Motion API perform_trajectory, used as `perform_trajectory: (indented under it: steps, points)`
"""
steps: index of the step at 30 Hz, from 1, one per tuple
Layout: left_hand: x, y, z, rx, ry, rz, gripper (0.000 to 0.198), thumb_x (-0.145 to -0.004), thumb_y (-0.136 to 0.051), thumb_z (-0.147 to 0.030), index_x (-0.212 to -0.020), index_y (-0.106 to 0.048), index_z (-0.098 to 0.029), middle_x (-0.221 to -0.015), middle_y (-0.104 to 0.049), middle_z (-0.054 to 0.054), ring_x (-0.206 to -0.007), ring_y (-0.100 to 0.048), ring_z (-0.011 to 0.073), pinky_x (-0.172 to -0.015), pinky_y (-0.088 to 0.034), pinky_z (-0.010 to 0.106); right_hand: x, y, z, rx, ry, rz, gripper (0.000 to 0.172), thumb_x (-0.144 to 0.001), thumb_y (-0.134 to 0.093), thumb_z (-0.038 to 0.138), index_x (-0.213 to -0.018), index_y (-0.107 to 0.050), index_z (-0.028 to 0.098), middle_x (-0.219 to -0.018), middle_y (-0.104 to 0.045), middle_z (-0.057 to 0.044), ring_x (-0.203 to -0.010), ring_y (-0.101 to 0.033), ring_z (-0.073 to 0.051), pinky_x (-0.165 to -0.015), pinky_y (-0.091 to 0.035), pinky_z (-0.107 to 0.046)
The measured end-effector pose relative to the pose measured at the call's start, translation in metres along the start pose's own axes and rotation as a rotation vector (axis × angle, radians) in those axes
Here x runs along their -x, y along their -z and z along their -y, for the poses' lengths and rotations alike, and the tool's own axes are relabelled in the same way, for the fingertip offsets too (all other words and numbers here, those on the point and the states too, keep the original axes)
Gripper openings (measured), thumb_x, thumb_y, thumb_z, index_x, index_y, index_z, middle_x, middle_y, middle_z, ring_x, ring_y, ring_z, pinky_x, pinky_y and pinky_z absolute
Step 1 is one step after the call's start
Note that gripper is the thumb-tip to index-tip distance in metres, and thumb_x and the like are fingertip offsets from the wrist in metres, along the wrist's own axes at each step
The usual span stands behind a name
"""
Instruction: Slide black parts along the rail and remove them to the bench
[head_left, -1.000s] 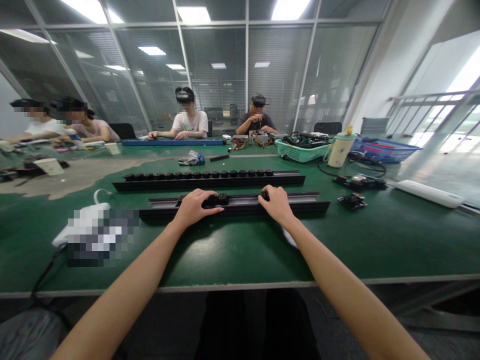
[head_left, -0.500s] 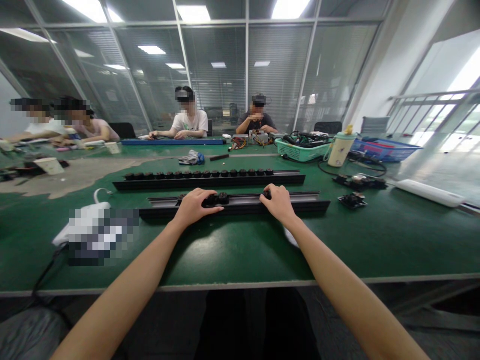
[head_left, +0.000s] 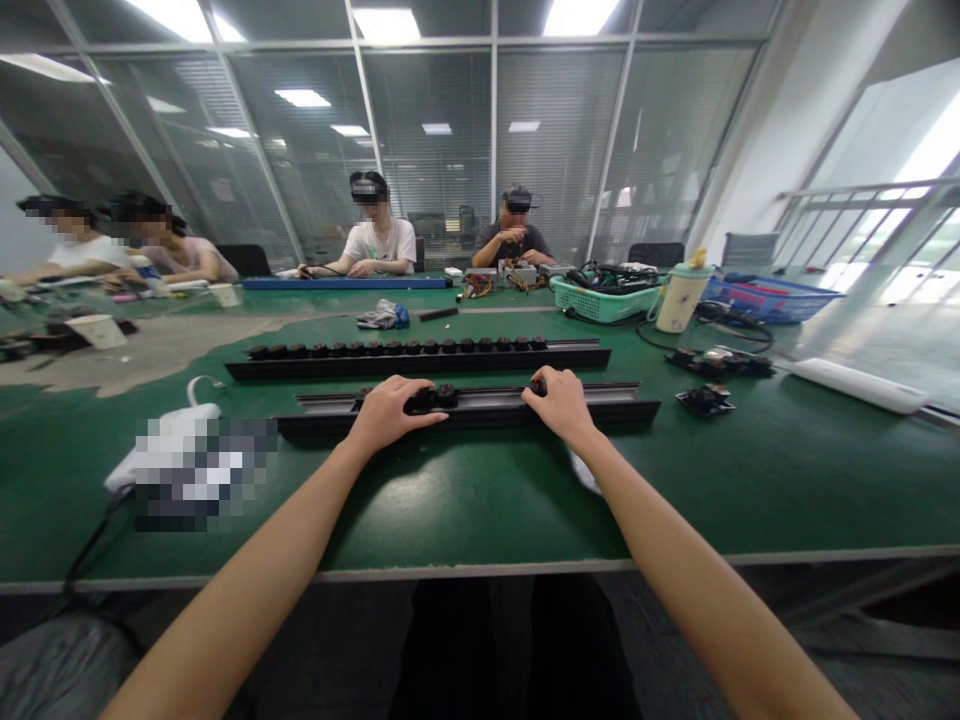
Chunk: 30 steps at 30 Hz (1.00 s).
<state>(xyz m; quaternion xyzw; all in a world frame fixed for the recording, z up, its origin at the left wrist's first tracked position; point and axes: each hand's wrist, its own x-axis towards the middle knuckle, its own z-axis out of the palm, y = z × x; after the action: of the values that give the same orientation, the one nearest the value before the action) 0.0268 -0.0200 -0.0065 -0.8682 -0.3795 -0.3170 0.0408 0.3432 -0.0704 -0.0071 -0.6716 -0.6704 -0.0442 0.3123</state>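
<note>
A long black metal rail (head_left: 487, 420) with a pale channel lies crosswise in front of me. My left hand (head_left: 386, 412) grips it left of its middle, thumb along the front side and fingers over the top. Small black round parts (head_left: 445, 396) sit in the channel beside those fingers, some hidden by the hand. Farther right, my right hand (head_left: 559, 400) pinches a black round part (head_left: 538, 387) at the channel; the fingers cover most of it. Behind lies a second black rail (head_left: 420, 369) carrying a row of several similar parts.
A white device (head_left: 169, 440) lies at left. On the right are loose black parts (head_left: 705, 400), a green basket (head_left: 607, 303) of cables, a cream tumbler (head_left: 681, 300) and a blue basket (head_left: 780, 305). A crumpled glove-like cloth (head_left: 384, 316) lies behind the rails. Several people sit across the table.
My right hand has shifted slightly to the right along the rail with the black round part. My left hand stays in place.
</note>
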Motion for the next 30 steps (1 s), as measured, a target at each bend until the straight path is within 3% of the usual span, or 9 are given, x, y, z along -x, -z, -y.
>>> perform_trajectory:
  steps: [30]
  points:
    - [0.0001,0.0007,0.0002,-0.008,0.001,0.007,0.064,-0.084,-0.065,-0.074,-0.121,-0.071,-0.022,-0.114,-0.074,0.012,-0.109,-0.065,0.0312,-0.098,-0.052,0.046,-0.0013,0.0068,-0.0006,0.059,-0.055,0.014,0.022,-0.089,-0.06,0.033,-0.101,-0.068,0.016,-0.097,-0.074,-0.012,-0.098,-0.059,-0.029,-0.083,-0.039,-0.035]
